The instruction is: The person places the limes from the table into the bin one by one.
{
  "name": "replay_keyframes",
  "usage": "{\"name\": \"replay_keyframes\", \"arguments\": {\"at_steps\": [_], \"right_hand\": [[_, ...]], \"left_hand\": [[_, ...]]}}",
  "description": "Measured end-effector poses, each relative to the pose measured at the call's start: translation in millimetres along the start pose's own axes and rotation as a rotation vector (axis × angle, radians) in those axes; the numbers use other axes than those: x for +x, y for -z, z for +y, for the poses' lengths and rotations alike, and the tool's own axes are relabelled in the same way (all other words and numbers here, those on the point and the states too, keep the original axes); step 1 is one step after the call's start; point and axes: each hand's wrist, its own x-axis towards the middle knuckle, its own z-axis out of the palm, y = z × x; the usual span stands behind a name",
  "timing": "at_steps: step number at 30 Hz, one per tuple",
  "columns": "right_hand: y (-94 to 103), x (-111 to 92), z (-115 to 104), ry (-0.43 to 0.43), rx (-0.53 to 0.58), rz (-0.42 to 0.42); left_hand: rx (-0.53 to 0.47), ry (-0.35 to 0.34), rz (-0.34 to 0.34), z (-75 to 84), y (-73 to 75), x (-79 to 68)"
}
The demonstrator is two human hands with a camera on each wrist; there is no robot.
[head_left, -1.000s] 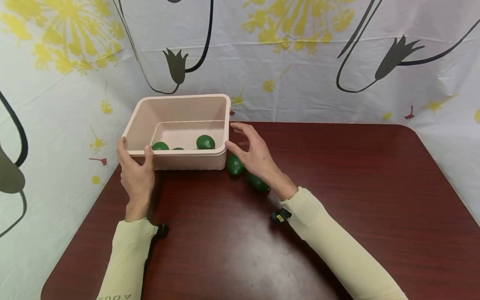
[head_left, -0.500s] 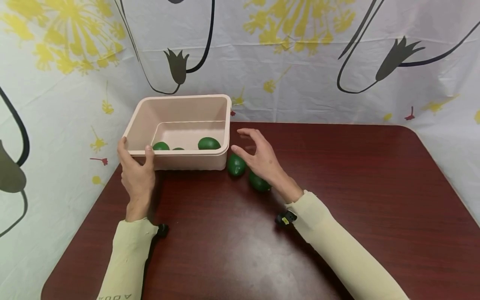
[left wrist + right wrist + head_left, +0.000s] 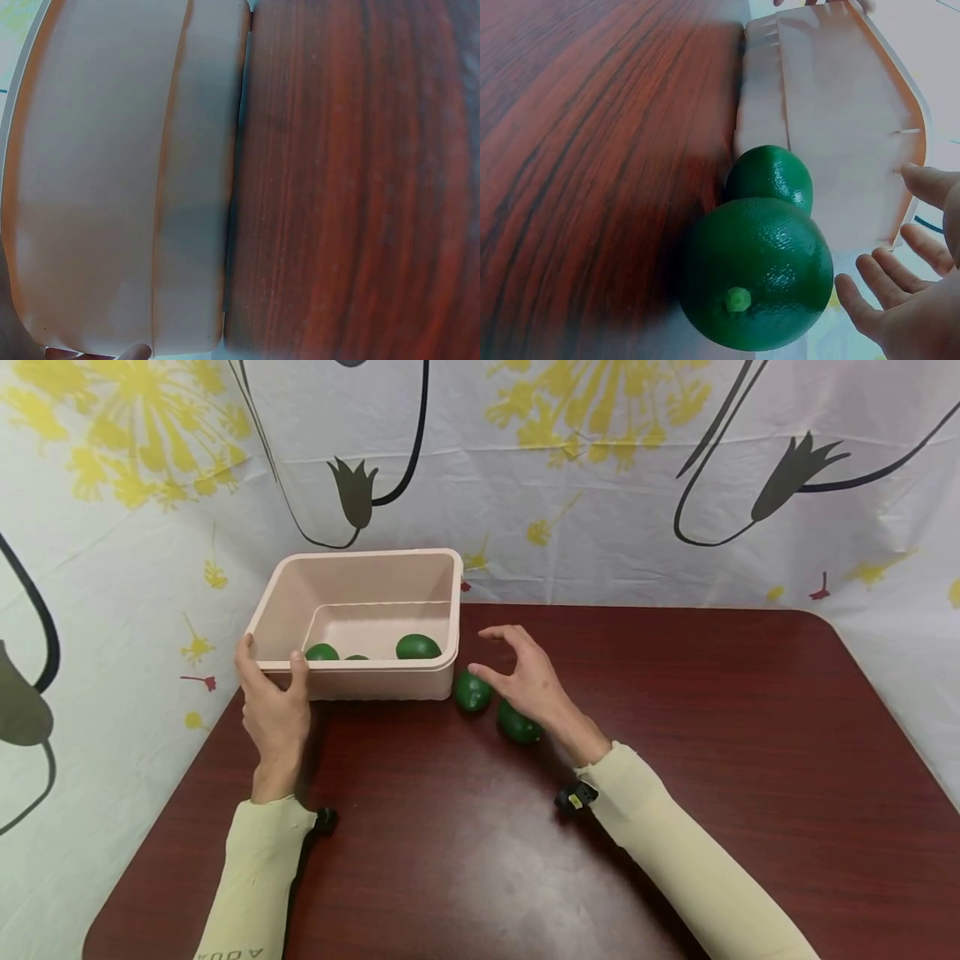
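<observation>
Holding the bin: left hand (image 3: 273,714) grips the near left corner of the pale pink bin (image 3: 367,682), thumb over the near rim, fingers round the left end.
Bin: upright, toward the far left of the dark red table (image 3: 712,718).
In the bin: three green fruits seen over the near rim; left fruit (image 3: 322,652) and middle fruit (image 3: 357,657) partly hidden, right fruit (image 3: 417,647) showing most.
On the table: farther fruit (image 3: 472,692) just beside the bin's near right corner, contact unclear; nearer fruit (image 3: 517,725) a little right and nearer, pale stem nub visible from the right wrist.
Right hand (image 3: 531,681): above the two loose fruits, right of the bin; wide gap between thumb and fingers, grip unfilled.
Sleeves: pale yellow-green, left sleeve (image 3: 255,860) and right sleeve (image 3: 682,852).
Backdrop: white cloth (image 3: 622,543), yellow and grey flower prints, far and left.
</observation>
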Motion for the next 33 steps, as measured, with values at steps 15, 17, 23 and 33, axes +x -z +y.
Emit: {"name": "replay_keyframes", "arguments": {"at_steps": [15,17,23,33], "right_hand": [[-2.2,-2.2,9.8,-0.017,-0.023,-0.029],[-2.4,-2.0,11.6,-0.019,-0.020,-0.032],[-2.4,-2.1,14.8,-0.045,-0.032,-0.067],[-6.3,-3.9,19.6,-0.095,-0.123,-0.162]], "left_hand": [[-0.009,0.001,-0.004,0.6,0.0,-0.5],[-0.008,-0.002,-0.002,0.2,-0.2,-0.5],[0.001,-0.003,0.002,0.0,-0.5,-0.7],[-0.002,-0.008,0.004,-0.7,-0.6,-1.2]]}}
